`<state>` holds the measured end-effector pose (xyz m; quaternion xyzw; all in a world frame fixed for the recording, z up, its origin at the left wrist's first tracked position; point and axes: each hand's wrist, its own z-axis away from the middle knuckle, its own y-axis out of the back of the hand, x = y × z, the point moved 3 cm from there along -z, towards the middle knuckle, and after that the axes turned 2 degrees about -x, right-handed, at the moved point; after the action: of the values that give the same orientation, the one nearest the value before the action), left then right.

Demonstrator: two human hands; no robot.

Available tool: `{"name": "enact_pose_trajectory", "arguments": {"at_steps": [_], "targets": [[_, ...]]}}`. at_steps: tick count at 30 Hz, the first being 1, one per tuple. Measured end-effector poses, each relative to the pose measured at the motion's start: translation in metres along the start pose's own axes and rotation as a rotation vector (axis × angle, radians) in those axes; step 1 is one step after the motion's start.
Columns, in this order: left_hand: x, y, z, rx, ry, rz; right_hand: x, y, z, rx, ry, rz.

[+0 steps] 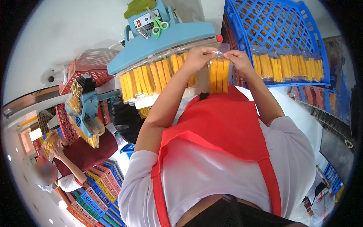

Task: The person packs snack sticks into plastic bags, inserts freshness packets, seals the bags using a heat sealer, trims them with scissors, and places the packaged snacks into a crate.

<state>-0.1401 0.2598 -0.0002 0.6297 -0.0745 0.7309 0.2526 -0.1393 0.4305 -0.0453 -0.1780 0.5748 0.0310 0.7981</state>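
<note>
The bag (219, 69) is upright at the right end of the sealer (166, 42)'s front edge, beside a row of bags (145, 77) along that edge. The left hand (199, 59) pinches the bag's top film between thumb and fingertips; the right hand (238, 60) pinches the same film a little to the right, thumb and fingers brought together with no clear gap. How hard they press, I cannot tell.

The film looks thin, limp and slippery, so it probably creases easily and slides if held loosely. The yellow sticks (213, 81) inside look light and stiffish, likely brittle enough to snap if squeezed or bent. The loose film above them seems the best hold, near both top corners, with the sticks' weight hanging straight below. More bags (289, 68) stand along the near edge of the crate (317, 41).
</note>
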Motion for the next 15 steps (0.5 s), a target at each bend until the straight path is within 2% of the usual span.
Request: {"name": "enact_pose_trajectory", "arguments": {"at_steps": [2,3,4,5,7,9,11,13,15], "targets": [[-0.005,-0.013,-0.001,0.329,0.062,0.078,0.008,0.009,0.002,0.087,-0.006,-0.051],[-0.001,-0.022,0.001,0.329,0.062,0.083,0.013,0.015,0.005,0.184,-0.039,-0.170],[0.002,-0.032,0.005,0.327,0.123,0.225,0.020,0.020,0.007,0.282,-0.075,-0.289],[0.004,-0.039,0.007,0.325,0.184,0.367,0.027,0.024,0.007,0.282,-0.082,-0.284],[-0.024,-0.047,-0.004,0.292,0.154,0.276,0.035,0.029,0.005,0.315,-0.118,-0.325],[-0.034,-0.050,-0.011,0.339,0.021,-0.024,0.023,0.019,0.004,0.346,-0.102,-0.358],[-0.040,-0.046,-0.015,0.336,0.047,0.070,0.021,0.015,-0.004,0.379,-0.078,-0.396],[-0.031,-0.042,-0.012,0.325,0.072,0.164,0.031,0.019,-0.026,0.324,-0.092,-0.290],[-0.015,-0.032,-0.003,0.486,0.103,0.143,0.032,0.014,-0.043,0.281,-0.117,-0.268]]}}
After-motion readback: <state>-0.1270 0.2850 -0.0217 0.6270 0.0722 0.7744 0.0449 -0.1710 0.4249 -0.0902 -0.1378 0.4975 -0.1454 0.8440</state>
